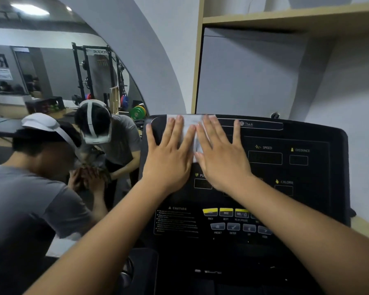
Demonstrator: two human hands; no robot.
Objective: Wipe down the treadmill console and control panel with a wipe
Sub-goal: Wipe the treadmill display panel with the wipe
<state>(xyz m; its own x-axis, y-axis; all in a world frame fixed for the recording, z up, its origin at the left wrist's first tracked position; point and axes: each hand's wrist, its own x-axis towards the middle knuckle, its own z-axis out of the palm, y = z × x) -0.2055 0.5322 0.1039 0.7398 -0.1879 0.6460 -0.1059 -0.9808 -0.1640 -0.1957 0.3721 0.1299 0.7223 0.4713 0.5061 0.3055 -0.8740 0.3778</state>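
From the head camera, both bare hands lie flat on a thin white wipe [190, 128] spread over the upper left of the black treadmill console [320, 171]. The left hand [168, 158] has its fingers straight and fanned, pressing the wipe's left part; the right hand [222, 158] presses the right part the same way, fingers spread. Below them sit yellow and grey control buttons [226, 212]. Left of the console, a person in a grey T-shirt [30, 199] bends forward.

Gym: squat rack [98, 71], weight plates [137, 112], treadmill console [296, 167].
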